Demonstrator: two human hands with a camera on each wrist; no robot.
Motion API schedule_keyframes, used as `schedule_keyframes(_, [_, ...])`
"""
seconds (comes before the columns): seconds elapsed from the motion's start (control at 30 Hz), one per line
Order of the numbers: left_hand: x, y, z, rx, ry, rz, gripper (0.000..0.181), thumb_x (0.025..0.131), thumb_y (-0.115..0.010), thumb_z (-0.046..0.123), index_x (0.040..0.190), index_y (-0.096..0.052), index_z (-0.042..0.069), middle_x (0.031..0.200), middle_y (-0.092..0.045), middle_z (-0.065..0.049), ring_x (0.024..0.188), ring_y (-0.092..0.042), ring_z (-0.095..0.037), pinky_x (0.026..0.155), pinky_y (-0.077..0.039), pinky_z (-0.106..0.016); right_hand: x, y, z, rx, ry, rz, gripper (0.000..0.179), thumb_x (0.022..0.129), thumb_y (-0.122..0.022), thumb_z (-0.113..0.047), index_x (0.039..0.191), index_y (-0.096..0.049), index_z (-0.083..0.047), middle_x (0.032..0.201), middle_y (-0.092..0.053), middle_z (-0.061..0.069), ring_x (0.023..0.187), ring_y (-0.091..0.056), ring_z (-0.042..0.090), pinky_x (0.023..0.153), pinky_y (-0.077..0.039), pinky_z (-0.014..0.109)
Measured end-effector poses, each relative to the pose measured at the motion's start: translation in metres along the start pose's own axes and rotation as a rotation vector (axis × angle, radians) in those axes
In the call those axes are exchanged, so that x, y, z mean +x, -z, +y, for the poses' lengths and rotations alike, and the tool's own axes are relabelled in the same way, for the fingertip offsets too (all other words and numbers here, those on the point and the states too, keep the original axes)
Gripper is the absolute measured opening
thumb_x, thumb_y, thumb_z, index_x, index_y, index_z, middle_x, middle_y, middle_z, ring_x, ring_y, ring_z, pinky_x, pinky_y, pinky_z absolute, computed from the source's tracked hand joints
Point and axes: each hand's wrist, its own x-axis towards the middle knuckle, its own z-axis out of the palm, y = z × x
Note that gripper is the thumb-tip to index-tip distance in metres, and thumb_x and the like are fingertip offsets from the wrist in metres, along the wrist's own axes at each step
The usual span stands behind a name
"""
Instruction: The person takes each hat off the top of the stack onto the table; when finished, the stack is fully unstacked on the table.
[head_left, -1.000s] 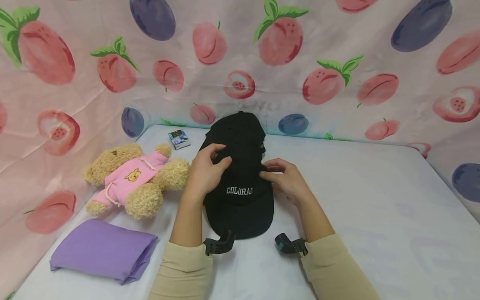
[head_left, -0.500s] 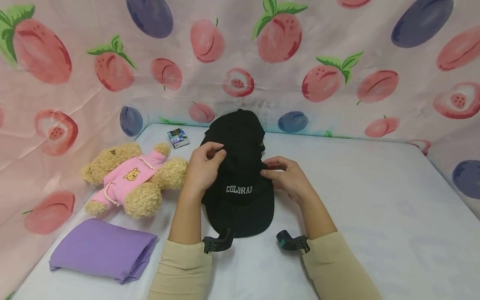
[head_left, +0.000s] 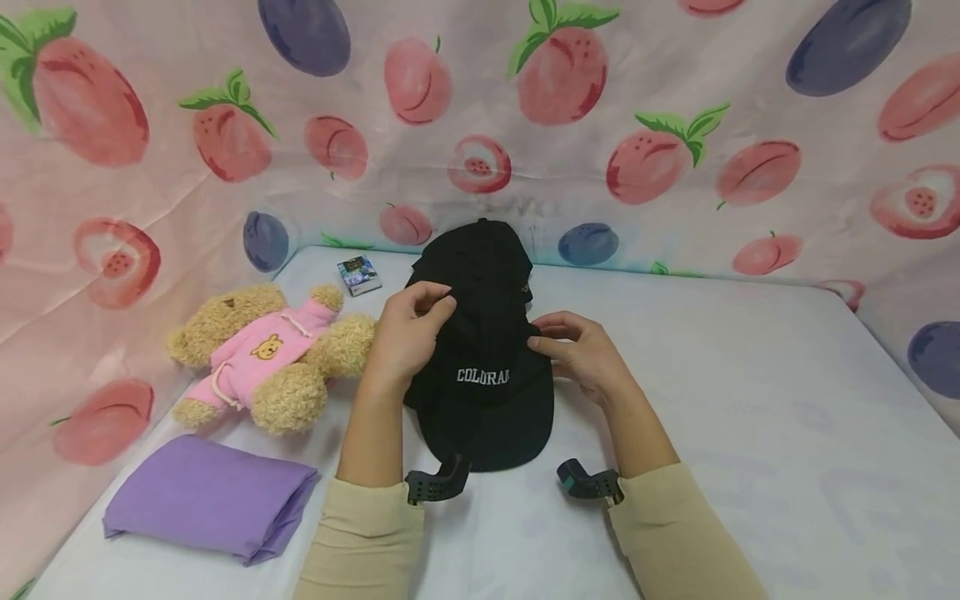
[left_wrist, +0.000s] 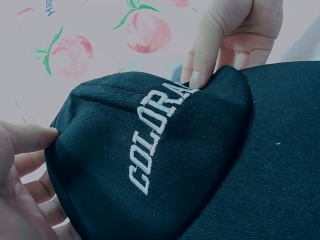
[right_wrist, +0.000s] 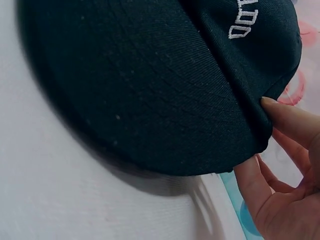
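A black baseball cap lies on the white surface, brim toward me, with white lettering across its front that starts "COLORA". My left hand pinches the left side of the crown; in the left wrist view the thumb presses the edge, with the other fingers behind it. On the opposite side my right hand grips the cap near where crown meets brim. The right wrist view has that thumb on top and fingers underneath. The crown sags between both hands, and the last letters are hidden in a fold.
Left of the cap lies a teddy bear in a pink hoodie. A folded purple cloth is nearer to me. Behind the bear is a small blue-patterned box. A fruit-printed curtain borders the back and sides.
The left thumb has drawn slightly left, off the crown's middle. The right hand has shifted a little to the right, with the brim moving slightly the same way.
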Motion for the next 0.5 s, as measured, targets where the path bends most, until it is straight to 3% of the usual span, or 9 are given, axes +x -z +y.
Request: schedule_keyframes(0.5, [0.0003,-0.0008,0.0001,-0.019,-0.034,0.009,0.025,0.104,-0.061,0.018,0.125,-0.07,0.007,0.111,-0.06,-0.011,0.105,-0.052,-0.024,0.091,-0.045,-0.037,0.0011,0.0026,-0.0021,-0.064,0.022,0.046,0.036,0.093,-0.076,-0.014,0.127,-0.068,-0.005,0.135,-0.059,0.015,0.103,-0.068,0.02,0.086,-0.061,0.031])
